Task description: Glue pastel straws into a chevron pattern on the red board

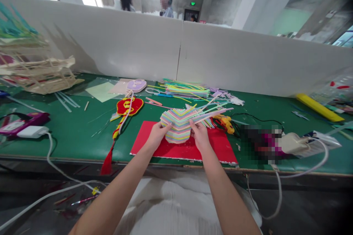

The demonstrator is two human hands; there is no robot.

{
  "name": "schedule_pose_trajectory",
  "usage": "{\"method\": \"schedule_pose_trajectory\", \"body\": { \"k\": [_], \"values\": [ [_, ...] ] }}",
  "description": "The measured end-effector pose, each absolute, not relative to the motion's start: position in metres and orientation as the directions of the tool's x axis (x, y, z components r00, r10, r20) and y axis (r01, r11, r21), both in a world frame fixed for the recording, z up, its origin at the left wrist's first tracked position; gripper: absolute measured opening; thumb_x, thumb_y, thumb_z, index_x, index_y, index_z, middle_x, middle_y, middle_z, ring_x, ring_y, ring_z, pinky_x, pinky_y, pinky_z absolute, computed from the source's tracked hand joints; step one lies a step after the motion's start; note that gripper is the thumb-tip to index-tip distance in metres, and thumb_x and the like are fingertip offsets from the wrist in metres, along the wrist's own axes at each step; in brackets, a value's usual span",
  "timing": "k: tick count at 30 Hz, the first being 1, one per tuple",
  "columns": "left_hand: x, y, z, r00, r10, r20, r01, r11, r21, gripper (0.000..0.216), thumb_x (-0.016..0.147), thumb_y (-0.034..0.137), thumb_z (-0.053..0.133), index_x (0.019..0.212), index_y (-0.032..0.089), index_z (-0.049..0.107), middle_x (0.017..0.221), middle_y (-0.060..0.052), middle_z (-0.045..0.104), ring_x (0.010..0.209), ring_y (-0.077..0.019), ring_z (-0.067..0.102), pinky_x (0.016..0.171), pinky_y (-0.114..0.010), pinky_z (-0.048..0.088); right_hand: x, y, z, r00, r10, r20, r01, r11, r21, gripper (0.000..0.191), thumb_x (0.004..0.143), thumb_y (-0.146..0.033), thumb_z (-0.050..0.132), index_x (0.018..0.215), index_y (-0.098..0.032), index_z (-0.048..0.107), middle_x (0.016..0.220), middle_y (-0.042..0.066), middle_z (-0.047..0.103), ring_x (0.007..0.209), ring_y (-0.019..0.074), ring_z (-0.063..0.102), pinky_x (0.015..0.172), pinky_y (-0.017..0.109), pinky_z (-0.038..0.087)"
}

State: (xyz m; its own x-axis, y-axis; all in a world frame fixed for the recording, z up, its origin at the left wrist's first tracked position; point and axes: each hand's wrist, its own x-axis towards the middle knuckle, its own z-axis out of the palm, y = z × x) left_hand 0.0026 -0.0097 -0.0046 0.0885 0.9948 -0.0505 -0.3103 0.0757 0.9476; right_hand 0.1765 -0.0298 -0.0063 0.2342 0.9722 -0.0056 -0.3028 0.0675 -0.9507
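Both hands hold a striped straw panel (178,126) of pastel rows, lifted just above a red sheet (220,147) that lies on the green bench (77,132) near its front edge. The left hand (158,133) is closed on the panel's left edge, thumb in front. The right hand (200,135) pinches the right edge, where several long straw ends jut out to the right. A yellow glue gun (226,121) lies just right of the panel, a pile of loose straws (187,90) sits behind it, and a red-and-yellow tasselled ornament (128,106) lies to the left.
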Motion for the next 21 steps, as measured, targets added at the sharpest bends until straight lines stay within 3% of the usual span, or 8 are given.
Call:
{"method": "schedule_pose_trajectory", "body": {
  "k": [4, 8, 17, 21],
  "values": [
    [0.004, -0.010, -0.006, 0.111, 0.992, -0.062, -0.306, 0.093, 0.947, 0.054, 0.049, 0.048, 0.087, 0.086, 0.011, 0.073, 0.081, -0.009, 0.075, 0.082, -0.0280, 0.070, 0.080, -0.040, 0.053, 0.172, -0.032, -0.002, 0.177, 0.980, 0.086, -0.247, 0.129, -0.960, 0.050, 0.061, -0.046, 0.079, 0.103, -0.022, 0.065, 0.110, 0.004, 0.071, 0.106, 0.0246, 0.064, 0.094, 0.041, 0.051],
    [0.004, -0.011, -0.004, 0.101, 0.993, -0.064, -0.312, 0.093, 0.946, 0.056, 0.048, 0.049, 0.087, 0.086, 0.011, 0.072, 0.081, -0.009, 0.075, 0.084, -0.0291, 0.070, 0.081, -0.040, 0.053, 0.167, -0.035, 0.001, 0.097, 0.985, 0.140, -0.190, 0.157, -0.969, 0.060, 0.052, -0.036, 0.085, 0.107, -0.023, 0.064, 0.112, 0.003, 0.071, 0.107, 0.0238, 0.063, 0.097, 0.041, 0.048],
    [0.004, -0.011, -0.001, 0.093, 0.993, -0.079, -0.319, 0.105, 0.942, 0.056, 0.050, 0.051, 0.086, 0.087, 0.012, 0.072, 0.084, -0.010, 0.076, 0.085, -0.0293, 0.070, 0.082, -0.041, 0.053, 0.174, -0.025, -0.013, 0.189, 0.971, 0.145, -0.186, 0.180, -0.966, 0.055, 0.073, -0.063, 0.063, 0.111, -0.023, 0.066, 0.112, 0.004, 0.071, 0.118, 0.0230, 0.058, 0.100, 0.043, 0.046],
    [0.003, -0.012, -0.001, 0.113, 0.991, -0.070, -0.294, 0.101, 0.950, 0.057, 0.050, 0.052, 0.085, 0.088, 0.011, 0.071, 0.085, -0.010, 0.076, 0.086, -0.0298, 0.070, 0.082, -0.042, 0.053, 0.177, -0.023, -0.016, 0.234, 0.962, 0.138, -0.212, 0.189, -0.959, 0.054, 0.074, -0.062, 0.063, 0.109, -0.022, 0.067, 0.113, 0.006, 0.070, 0.116, 0.0246, 0.059, 0.098, 0.044, 0.048]
  ]
}}
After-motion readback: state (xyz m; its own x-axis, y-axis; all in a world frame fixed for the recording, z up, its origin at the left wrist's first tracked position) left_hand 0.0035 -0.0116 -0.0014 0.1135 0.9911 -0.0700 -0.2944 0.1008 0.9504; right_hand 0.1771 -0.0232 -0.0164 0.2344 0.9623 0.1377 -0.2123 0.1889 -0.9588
